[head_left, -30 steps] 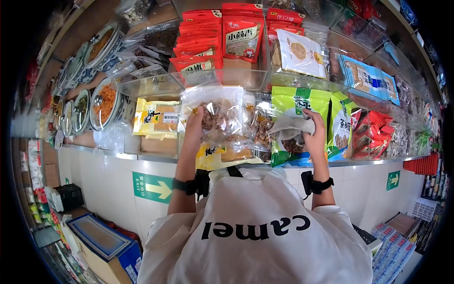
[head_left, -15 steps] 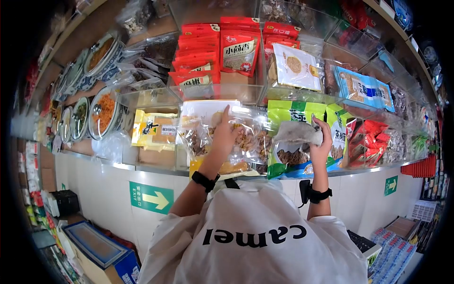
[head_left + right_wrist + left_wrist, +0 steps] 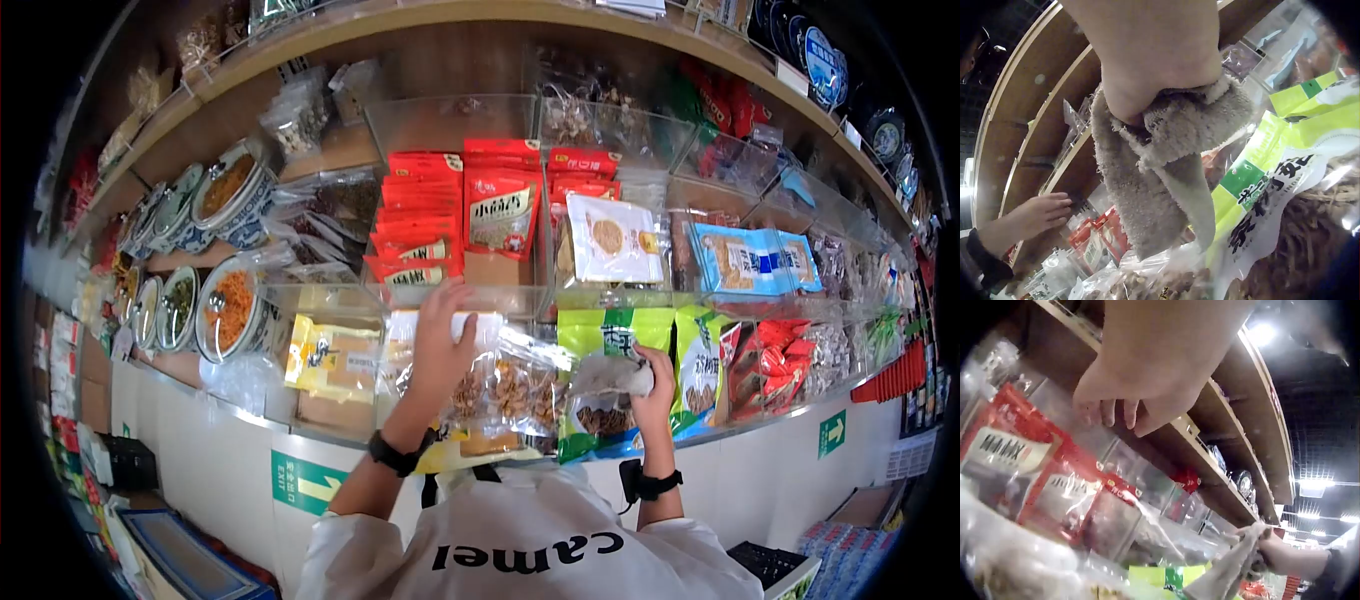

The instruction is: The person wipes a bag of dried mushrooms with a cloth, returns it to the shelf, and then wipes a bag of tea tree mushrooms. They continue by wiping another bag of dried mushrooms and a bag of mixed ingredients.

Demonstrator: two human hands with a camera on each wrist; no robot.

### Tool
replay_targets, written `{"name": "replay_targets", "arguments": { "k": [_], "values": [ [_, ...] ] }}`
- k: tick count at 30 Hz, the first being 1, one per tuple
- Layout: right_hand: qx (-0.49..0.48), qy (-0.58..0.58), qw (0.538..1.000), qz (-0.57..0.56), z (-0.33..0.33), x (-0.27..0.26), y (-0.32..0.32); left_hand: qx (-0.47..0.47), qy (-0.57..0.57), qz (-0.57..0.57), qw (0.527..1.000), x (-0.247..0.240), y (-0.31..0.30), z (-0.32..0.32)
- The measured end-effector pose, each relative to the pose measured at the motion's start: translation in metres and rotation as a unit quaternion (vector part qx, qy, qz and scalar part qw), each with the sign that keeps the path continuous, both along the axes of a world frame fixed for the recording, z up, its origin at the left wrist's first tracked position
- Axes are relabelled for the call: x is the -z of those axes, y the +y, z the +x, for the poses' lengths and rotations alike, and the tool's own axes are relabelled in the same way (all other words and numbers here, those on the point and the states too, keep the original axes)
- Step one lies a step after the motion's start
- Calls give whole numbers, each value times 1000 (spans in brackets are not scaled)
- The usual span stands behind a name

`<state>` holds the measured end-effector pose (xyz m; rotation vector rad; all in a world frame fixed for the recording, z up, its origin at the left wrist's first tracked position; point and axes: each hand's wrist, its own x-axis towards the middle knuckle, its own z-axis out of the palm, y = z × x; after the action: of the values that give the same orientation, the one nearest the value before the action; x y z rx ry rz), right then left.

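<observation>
My right hand (image 3: 652, 388) grips a crumpled grey cloth (image 3: 608, 377) over the front of a green dried-mushroom bag (image 3: 612, 325). In the right wrist view the cloth (image 3: 1141, 181) hangs folded and fuzzy below the hand. My left hand (image 3: 443, 340) holds nothing, its fingers extended toward the clear divider below the red spice packets (image 3: 415, 235). Under that hand lie clear bags of brown dried food (image 3: 510, 390). From the left wrist view, the left hand (image 3: 1141, 387) is raised above the red packets (image 3: 1054, 469), fingers pointing down.
Clear dividers (image 3: 500, 298) split the display into compartments. Lidded bowls (image 3: 228, 312) stand to the left, beside a yellow packet (image 3: 330, 355). Blue packets (image 3: 755, 260) and red packets (image 3: 775, 360) lie to the right. A wooden shelf (image 3: 480, 15) runs overhead.
My left hand has let go of the clear bag and moved up toward the red packets. My right hand keeps the cloth over the green bag. The head view has tilted upward.
</observation>
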<state>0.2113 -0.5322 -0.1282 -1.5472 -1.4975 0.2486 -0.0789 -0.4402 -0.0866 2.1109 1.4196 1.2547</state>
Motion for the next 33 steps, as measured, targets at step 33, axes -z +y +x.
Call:
{"name": "replay_targets", "arguments": {
  "k": [33],
  "values": [
    [110,42,987,-112,42,15,65,132,435,-421,785,-18,518,71]
  ]
}}
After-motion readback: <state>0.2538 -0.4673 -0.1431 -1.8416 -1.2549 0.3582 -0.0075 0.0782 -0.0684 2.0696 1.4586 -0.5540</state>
